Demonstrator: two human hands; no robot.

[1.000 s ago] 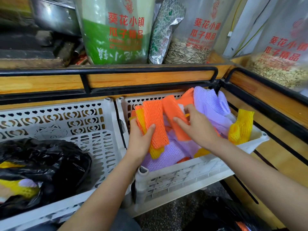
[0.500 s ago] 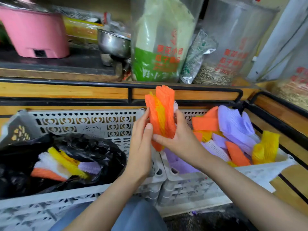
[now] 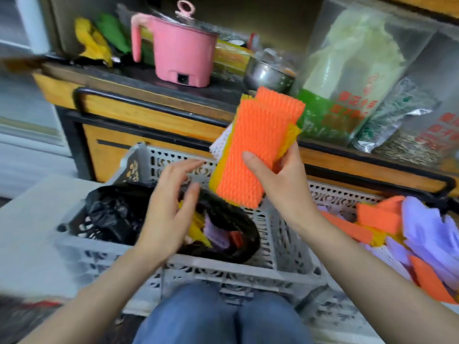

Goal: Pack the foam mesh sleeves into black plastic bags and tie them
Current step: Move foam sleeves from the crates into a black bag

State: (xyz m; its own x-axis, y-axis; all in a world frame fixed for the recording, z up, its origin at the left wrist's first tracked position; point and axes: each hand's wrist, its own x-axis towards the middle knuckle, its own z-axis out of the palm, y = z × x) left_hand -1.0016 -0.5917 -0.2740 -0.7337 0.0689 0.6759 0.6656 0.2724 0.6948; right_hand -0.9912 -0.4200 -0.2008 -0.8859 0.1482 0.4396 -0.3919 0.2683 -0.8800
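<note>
The right hand (image 3: 285, 192) pinches one stack of foam mesh sleeves (image 3: 258, 155) between thumb and fingers, held upright above the left crate's (image 3: 236, 269) back right corner. Orange, yellow and white layers show, but their number cannot be told. The left hand (image 3: 171, 214), blurred, has its fingers spread over the one black plastic bag (image 3: 111, 214), which lies open in that crate. The second crate (image 3: 335, 194), touching the first crate's right wall, holds loose sleeves (image 3: 422, 232).
</note>
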